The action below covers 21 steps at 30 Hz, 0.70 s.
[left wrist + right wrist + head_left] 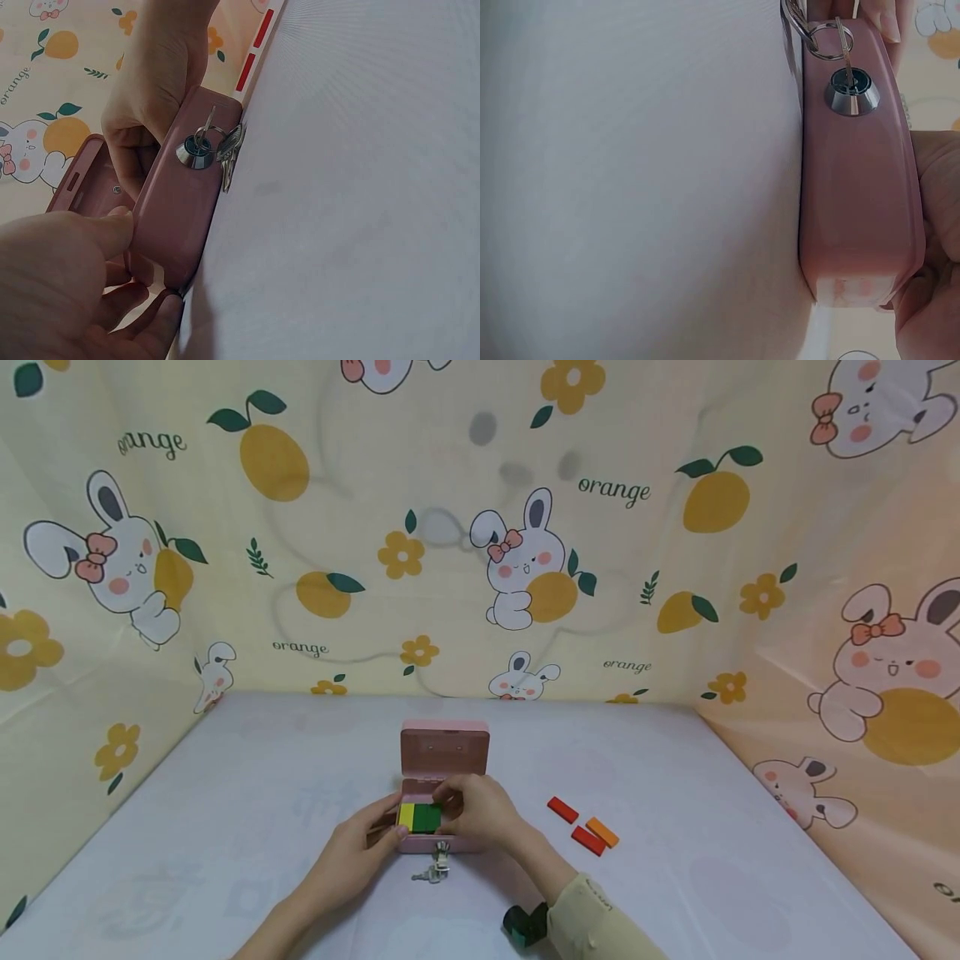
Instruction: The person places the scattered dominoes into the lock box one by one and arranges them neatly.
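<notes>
A pink metal cash box (pixel 459 845) stands on the table with its lid (pixel 444 750) raised. Yellow blocks (pixel 406 816) and green blocks (pixel 427 818) lie side by side inside it. My left hand (pixel 358 845) grips the box's left side, thumb at the front corner and fingers along the wall, as the left wrist view also shows. My right hand (pixel 480 810) reaches over the right wall into the box, curled fingers beside the green blocks. Its fingertips are partly hidden, so a held block cannot be made out. A key sits in the front lock (pixel 852 91).
Two red blocks (pixel 588 841) and an orange block (pixel 602 832) lie on the table right of the box. More keys (pixel 430 875) hang from a ring at the lock. A dark green object (pixel 525 925) is by the right sleeve. A printed curtain (pixel 450 635) surrounds the table.
</notes>
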Motion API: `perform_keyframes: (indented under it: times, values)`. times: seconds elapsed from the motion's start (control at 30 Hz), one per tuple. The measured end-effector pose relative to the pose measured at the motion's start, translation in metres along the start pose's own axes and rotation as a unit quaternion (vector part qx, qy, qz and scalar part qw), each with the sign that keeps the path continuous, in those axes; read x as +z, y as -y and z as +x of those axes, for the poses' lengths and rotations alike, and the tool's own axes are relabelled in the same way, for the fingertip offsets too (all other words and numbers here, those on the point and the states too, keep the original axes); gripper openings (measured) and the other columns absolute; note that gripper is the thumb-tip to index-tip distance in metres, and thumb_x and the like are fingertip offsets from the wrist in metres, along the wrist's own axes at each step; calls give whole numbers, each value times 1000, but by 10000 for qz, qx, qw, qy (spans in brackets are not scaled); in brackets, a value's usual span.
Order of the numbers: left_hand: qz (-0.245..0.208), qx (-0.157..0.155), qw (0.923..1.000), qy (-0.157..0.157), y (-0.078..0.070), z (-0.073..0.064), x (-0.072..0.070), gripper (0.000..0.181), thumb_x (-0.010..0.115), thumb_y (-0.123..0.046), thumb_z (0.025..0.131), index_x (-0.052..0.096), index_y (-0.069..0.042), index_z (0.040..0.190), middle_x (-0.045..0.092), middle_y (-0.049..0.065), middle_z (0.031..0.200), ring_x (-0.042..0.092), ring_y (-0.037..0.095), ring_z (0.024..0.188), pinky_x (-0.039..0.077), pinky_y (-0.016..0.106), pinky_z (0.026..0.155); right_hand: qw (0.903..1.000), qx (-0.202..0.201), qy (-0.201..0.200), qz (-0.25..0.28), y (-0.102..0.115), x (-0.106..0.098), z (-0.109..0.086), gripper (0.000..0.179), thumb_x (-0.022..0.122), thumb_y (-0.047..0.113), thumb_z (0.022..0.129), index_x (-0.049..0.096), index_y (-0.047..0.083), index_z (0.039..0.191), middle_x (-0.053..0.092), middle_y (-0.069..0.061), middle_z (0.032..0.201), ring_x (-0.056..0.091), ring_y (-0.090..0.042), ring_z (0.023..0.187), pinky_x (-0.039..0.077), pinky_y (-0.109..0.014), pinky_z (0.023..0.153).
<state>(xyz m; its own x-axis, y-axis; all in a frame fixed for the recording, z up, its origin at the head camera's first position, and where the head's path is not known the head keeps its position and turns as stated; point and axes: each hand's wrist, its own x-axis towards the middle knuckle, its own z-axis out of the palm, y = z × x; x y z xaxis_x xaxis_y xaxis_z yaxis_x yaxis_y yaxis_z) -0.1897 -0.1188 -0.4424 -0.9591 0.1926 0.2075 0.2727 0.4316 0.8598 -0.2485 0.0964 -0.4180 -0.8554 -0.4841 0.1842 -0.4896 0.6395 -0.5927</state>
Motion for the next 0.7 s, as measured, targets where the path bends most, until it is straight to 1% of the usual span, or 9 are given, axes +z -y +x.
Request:
perform_keyframes:
  times: [0.33, 0.53, 0.7]
  values:
    - [42, -35, 10000, -31, 0, 1, 1, 55, 65, -19, 97, 46, -4, 146, 53, 12, 140, 54, 27, 124, 44, 40, 105, 10000, 57, -45, -46, 0, 1, -1, 36, 89, 9, 73, 72, 9, 105, 67, 5, 93, 60, -8, 79, 53, -19, 68]
    - [60, -143, 9999, -25, 1, 1, 2, 55, 65, -20, 97, 46, -7, 146, 52, 9, 142, 54, 25, 124, 44, 38, 105, 9999, 22, -83, -100, 1, 2, -1, 36, 89, 9, 72, 72, 9, 104, 67, 4, 92, 60, -8, 78, 53, -18, 67]
    - [3, -74, 10000, -16, 1, 1, 2, 55, 65, -20, 97, 46, -5, 146, 52, 11, 141, 54, 25, 123, 44, 39, 104, 9999, 5, -116, -83, 1, 2, -1, 36, 89, 9, 72, 72, 8, 104, 68, 3, 93, 60, -9, 78, 52, -18, 67]
